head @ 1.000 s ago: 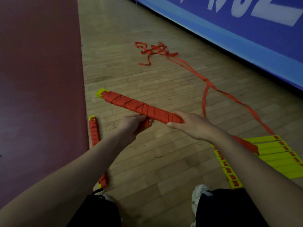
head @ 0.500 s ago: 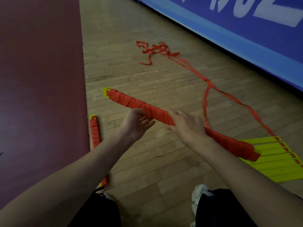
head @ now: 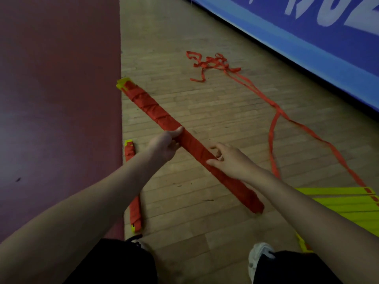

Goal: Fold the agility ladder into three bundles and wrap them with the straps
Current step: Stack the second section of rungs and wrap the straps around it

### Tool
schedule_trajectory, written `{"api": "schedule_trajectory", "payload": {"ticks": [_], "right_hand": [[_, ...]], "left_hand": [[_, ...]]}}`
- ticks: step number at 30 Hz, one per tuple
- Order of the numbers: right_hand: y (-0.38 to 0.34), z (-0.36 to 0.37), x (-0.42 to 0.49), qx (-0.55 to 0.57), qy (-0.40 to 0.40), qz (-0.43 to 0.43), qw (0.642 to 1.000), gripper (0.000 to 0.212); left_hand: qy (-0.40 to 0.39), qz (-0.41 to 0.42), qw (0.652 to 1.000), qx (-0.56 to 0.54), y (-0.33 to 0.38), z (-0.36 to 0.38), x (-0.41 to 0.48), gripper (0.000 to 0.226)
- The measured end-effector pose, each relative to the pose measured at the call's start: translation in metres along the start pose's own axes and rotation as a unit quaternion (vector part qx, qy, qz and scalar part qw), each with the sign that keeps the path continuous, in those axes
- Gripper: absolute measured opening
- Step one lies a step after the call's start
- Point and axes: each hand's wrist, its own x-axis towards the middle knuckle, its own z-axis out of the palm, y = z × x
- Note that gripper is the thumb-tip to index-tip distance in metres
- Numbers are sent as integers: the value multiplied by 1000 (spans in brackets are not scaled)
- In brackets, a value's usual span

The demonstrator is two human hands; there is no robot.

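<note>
A long bundle of yellow rungs wrapped in red strap [head: 155,111] runs diagonally above the wooden floor. My left hand [head: 166,146] grips it near the middle, thumb on top. My right hand [head: 229,160] holds the bundle a little lower, fingers curled against its side. A second wrapped bundle [head: 134,203] lies on the floor by the red mat's edge, partly hidden by my left forearm. A stack of unwrapped yellow rungs [head: 344,203] lies at the right. Its loose red straps [head: 274,128] trail across the floor to a tangle [head: 211,62] further off.
A dark red mat [head: 57,99] covers the floor on the left. A blue banner wall [head: 307,37] runs along the far right. My knees in dark shorts and a white shoe [head: 258,257] are at the bottom edge.
The held bundle has swung so its far end points further away and left. My left hand, briefly open half a second ago, grips it again. My right hand stays on it.
</note>
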Motion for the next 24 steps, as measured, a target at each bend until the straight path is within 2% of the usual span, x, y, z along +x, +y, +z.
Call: {"api": "schedule_trajectory", "payload": {"ticks": [2,4,6,8,11,12,16,22,24], "right_hand": [[3,8,24,61,-45,22,997,48],[4,25,47,149,-86,38,984,33],[4,52,67,246,-126,59,959,23],[3,85,88,324,-150,81,931,22],[2,137,124,408,-156,122,891,14],[4,160,140,421,-158,131,884,14],[11,233,180,421,-156,161,879,40],[15,333,204,381,-189,191,884,40],[14,355,208,377,-199,201,882,37]], "left_hand": [[25,12,1000,-1,12,-17,17,9],[56,22,998,-17,24,-37,37,11],[91,26,995,-34,31,-58,64,14],[117,29,992,-36,30,-77,97,15],[142,19,989,-20,19,-102,153,15],[154,16,988,-16,12,-113,175,17],[172,-6,985,10,-17,-148,240,22],[220,-52,960,165,-79,-214,295,25],[220,-69,945,230,-91,-231,303,34]]}}
